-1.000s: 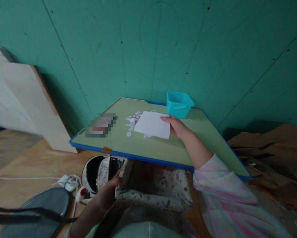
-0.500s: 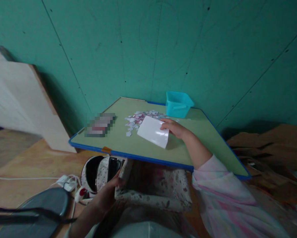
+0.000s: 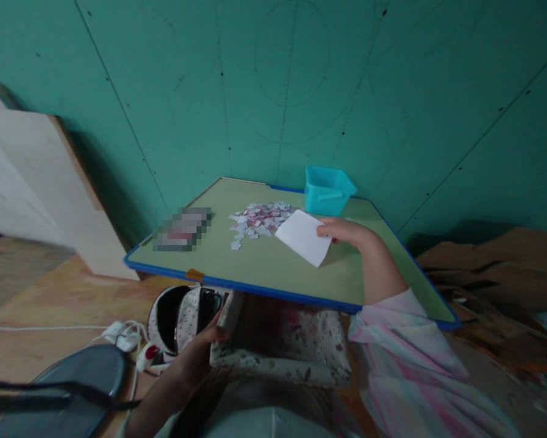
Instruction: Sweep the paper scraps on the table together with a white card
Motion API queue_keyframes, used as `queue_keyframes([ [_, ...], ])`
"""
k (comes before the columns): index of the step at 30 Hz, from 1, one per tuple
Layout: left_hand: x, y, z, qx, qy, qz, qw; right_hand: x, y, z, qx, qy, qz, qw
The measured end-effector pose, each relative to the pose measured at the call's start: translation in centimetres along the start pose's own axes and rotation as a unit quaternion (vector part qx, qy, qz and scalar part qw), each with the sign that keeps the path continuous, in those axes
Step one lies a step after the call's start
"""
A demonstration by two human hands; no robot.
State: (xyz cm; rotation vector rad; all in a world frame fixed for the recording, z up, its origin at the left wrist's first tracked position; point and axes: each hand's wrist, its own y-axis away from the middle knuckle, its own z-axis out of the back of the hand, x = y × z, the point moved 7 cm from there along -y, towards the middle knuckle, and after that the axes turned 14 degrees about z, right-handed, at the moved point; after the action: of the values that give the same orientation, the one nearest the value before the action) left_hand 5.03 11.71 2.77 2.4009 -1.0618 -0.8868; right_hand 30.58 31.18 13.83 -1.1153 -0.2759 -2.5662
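Note:
Between the fingers and thumb of my right hand is a white card, tilted just above the table. Left of and behind the card lies a loose heap of small paper pieces, white and pinkish. My left hand is closed around the left rim of a floral fabric-covered box, below the table's front edge. The inside of that box is dark and hard to make out.
A turquoise plastic basket stands at the back right of the table against the green wall. A blurred-out flat item lies at left. Below are a dotted bag, a grey stool and a power strip. Cardboard is piled right.
My right hand has moved the white card to the right, uncovering more of the paper heap. My left hand stays on the box rim.

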Motion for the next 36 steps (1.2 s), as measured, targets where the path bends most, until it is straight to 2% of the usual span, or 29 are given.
queue_keyframes([
  [3,-0.1,-0.1,-0.1,0.009,-0.006,-0.002,1.000,0.0,-0.2,1.2,-0.065,0.004,0.029,0.997],
  [6,0.0,-0.2,0.3,-0.011,-0.021,0.004,1.000,0.8,-0.3,1.8,-0.124,-0.012,0.081,0.989],
  [9,0.0,-0.2,0.5,-0.031,-0.030,0.003,0.999,1.9,-0.4,2.1,-0.166,-0.025,0.134,0.977],
  [12,0.0,0.0,0.0,-0.017,-0.022,0.001,1.000,2.6,-0.4,2.2,-0.196,-0.016,0.171,0.965],
  [21,0.1,-0.3,0.2,-0.019,-0.025,0.007,0.999,3.9,-0.3,1.6,-0.220,0.036,0.189,0.956],
  [29,0.1,-0.4,0.4,-0.034,-0.029,0.010,0.999,3.3,-0.5,1.7,-0.258,-0.021,0.192,0.947],
  [33,0.3,-0.7,0.7,-0.013,-0.021,0.016,1.000,2.9,-0.7,1.8,-0.289,-0.036,0.184,0.939],
  [36,0.5,-0.8,1.0,-0.012,-0.017,0.026,0.999,2.9,-1.1,1.3,-0.287,-0.035,0.186,0.939],
])
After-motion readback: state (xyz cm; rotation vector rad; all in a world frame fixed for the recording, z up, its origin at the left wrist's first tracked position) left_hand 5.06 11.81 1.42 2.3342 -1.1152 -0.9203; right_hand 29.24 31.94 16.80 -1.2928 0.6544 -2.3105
